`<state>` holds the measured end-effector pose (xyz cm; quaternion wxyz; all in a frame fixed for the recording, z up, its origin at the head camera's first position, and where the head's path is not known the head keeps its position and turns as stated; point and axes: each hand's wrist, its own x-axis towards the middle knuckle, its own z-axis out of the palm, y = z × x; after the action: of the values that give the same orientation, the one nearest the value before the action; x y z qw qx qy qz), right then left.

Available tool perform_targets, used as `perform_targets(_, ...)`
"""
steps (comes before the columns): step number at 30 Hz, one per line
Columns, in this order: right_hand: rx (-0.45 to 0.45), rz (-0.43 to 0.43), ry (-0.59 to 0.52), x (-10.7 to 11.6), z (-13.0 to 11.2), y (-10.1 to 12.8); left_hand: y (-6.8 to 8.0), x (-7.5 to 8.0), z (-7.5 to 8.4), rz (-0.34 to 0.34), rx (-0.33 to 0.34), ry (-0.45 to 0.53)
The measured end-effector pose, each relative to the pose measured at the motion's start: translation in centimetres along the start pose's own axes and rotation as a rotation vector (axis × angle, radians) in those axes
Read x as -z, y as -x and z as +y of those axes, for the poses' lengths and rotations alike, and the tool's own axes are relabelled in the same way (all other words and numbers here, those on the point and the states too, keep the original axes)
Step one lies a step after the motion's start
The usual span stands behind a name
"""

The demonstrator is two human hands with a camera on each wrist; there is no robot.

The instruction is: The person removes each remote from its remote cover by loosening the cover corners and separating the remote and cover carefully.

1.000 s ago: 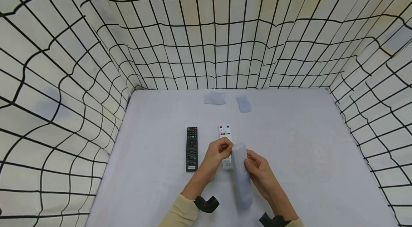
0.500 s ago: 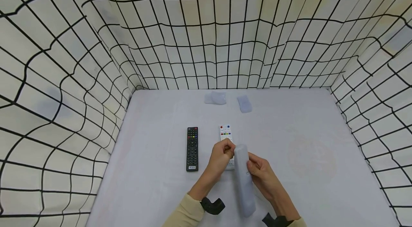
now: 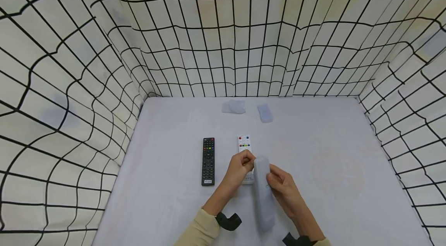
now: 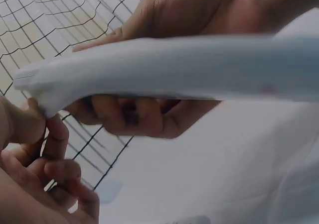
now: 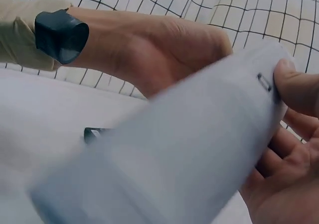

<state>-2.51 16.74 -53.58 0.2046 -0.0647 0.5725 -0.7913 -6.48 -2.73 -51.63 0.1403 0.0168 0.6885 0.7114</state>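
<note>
Both hands hold a long, slim item in a cloudy white wrapping (image 3: 263,195) above the near middle of the table; what lies inside is hidden. My left hand (image 3: 239,168) pinches a corner at its upper end, and the left wrist view shows thumb and finger on that loose corner. Along the side, my right hand (image 3: 283,187) grips the wrapped item (image 5: 184,139), its thumb on the near face. A small dark oval mark shows near the pinched end in the right wrist view. Under the left hand lies a white remote control (image 3: 244,144), partly covered.
A black remote control (image 3: 208,161) lies left of the hands. Two small pale-blue packets (image 3: 234,106) (image 3: 265,113) sit near the table's far edge. White walls with a black grid net (image 3: 240,36) enclose the white table (image 3: 167,207) at the back and sides.
Both hands and the wrapped item have shifted slightly right since a second ago, mostly in the first half second. The holds look the same; the remotes and packets stay put.
</note>
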Motion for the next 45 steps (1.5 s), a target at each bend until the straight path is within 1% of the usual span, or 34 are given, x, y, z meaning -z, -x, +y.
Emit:
perform_targets(3,0.002,0.138,0.098,-0.7,-0.3,-0.1,0.1,0.6,0.1,-0.002,0.009,0.042)
perform_targets(6,0.020,0.245,0.212,-1.1,-0.8,-0.3,0.7,0.8,0.0,0.011,0.019,0.098)
perform_targets(9,0.040,0.333,0.307,-1.6,-1.4,-0.4,1.3,0.8,0.0,0.033,0.023,0.138)
perform_targets(11,0.051,0.385,0.355,-1.8,-1.8,-0.5,1.7,0.6,0.1,0.035,0.014,0.138)
perform_targets(14,0.065,0.435,0.385,-2.3,-2.4,-0.6,2.2,0.3,0.3,0.036,-0.009,0.116)
perform_targets(18,0.083,0.443,0.389,-3.0,-2.9,-0.8,2.3,0.0,0.4,0.057,-0.046,0.072)
perform_targets(23,0.111,0.404,0.415,-3.7,-2.8,-1.1,2.4,0.1,0.6,0.086,-0.085,0.030)
perform_targets(27,0.154,0.370,0.438,-4.0,-2.6,-1.2,2.5,0.4,0.8,0.104,-0.089,0.009)
perform_targets(34,0.242,0.322,0.487,-4.0,-2.1,-1.3,2.6,0.8,1.1,0.120,-0.093,0.016)
perform_targets(39,0.333,0.390,0.608,-4.6,-2.0,-1.4,2.8,0.9,1.2,0.139,-0.094,0.012)
perform_targets(42,0.419,0.445,0.701,-4.9,-1.9,-1.5,2.9,0.8,1.3,0.141,-0.089,-0.007)
perform_targets(45,0.505,0.490,0.803,-4.8,-1.8,-1.7,3.0,0.7,1.3,0.139,-0.087,-0.047)
